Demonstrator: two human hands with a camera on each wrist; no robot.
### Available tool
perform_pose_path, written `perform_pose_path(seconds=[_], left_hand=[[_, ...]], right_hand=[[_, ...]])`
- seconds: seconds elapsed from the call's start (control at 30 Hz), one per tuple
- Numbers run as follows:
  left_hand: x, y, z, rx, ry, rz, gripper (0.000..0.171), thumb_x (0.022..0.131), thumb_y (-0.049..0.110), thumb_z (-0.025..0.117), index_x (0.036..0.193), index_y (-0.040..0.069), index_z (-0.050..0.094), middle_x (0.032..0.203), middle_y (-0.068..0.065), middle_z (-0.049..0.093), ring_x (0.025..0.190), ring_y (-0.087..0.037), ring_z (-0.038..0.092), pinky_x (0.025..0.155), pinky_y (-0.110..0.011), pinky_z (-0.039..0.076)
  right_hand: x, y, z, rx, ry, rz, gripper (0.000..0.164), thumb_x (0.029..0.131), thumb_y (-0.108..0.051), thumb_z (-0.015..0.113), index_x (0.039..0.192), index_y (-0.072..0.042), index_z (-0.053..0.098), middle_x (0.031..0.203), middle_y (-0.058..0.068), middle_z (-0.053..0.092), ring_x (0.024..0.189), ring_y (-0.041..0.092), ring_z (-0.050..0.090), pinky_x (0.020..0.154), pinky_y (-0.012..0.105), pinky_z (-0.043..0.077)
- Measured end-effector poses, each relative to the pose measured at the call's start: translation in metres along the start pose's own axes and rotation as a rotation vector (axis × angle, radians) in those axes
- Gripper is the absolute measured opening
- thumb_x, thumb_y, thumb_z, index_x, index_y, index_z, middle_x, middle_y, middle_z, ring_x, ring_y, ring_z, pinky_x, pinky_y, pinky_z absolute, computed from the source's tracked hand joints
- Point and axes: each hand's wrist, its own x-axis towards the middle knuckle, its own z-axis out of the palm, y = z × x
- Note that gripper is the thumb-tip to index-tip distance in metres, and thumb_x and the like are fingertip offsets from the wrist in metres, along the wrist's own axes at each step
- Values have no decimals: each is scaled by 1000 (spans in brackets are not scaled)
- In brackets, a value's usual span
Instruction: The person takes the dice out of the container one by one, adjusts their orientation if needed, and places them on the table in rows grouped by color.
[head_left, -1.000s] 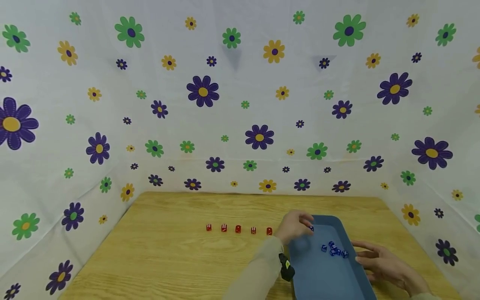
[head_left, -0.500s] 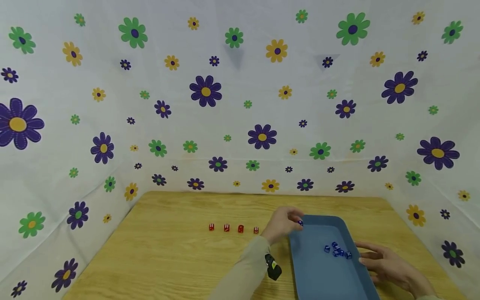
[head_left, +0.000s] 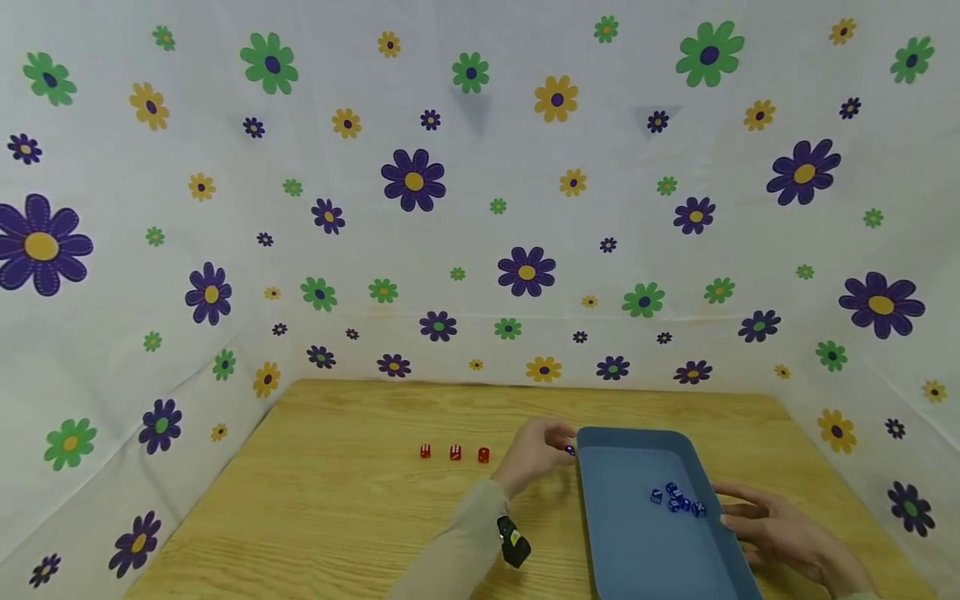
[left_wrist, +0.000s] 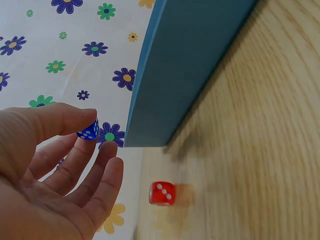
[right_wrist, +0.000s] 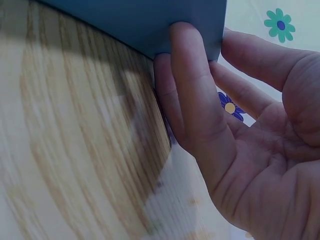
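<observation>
My left hand pinches a blue die between thumb and fingers, just outside the left rim of a blue tray. A red die lies on the table close to that hand in the left wrist view. To the hand's left, three red dice show in a row in the head view; the arm and hand cover the table further right. Several blue dice sit clustered inside the tray. With fingers extended, my right hand touches the tray's right outer wall; the right wrist view shows its fingertips against it.
Beneath everything is a wooden table. A white cloth with printed flowers rises behind it and along both sides. The tray's raised walls stand between the two hands.
My left hand has moved left from over the tray, past its rim, carrying the blue die. It now hides red dice that were visible before. The right hand stays at the tray.
</observation>
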Motion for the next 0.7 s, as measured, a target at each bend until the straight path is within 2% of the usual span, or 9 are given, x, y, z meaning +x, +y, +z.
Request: perform_pose_path(seconds=[0.17,0.37,0.57,0.7], left_hand=[[-6,-6,-7,24,13,-16,32,83,-1,74,114,5,70,95,-3,66,85,-11,59,69,-26,52],[-10,-10,-13,37,4,-16,32,83,-2,73,114,2,69,95,-5,67,85,-14,60,67,-29,51],[-13,-14,-14,120,-26,-36,29,82,-2,75,110,4,70,92,-2,65,84,-13,59,68,-31,51],[-18,-14,-14,164,-57,-40,25,80,-3,76,104,4,73,91,-1,68,83,-14,62,70,-32,53]], right_hand=[[0,0,1,-23,41,30,73,97,-18,62,153,1,20,129,18,59,105,25,66,87,47,55],[0,-2,1,-35,44,23,74,97,-18,62,154,3,18,131,21,57,105,26,66,86,48,56],[0,-1,2,-34,58,37,74,97,-17,62,153,2,19,131,23,57,104,26,66,85,48,56],[0,0,1,-25,47,30,74,97,-18,62,154,2,19,130,19,59,105,25,66,85,48,56]])
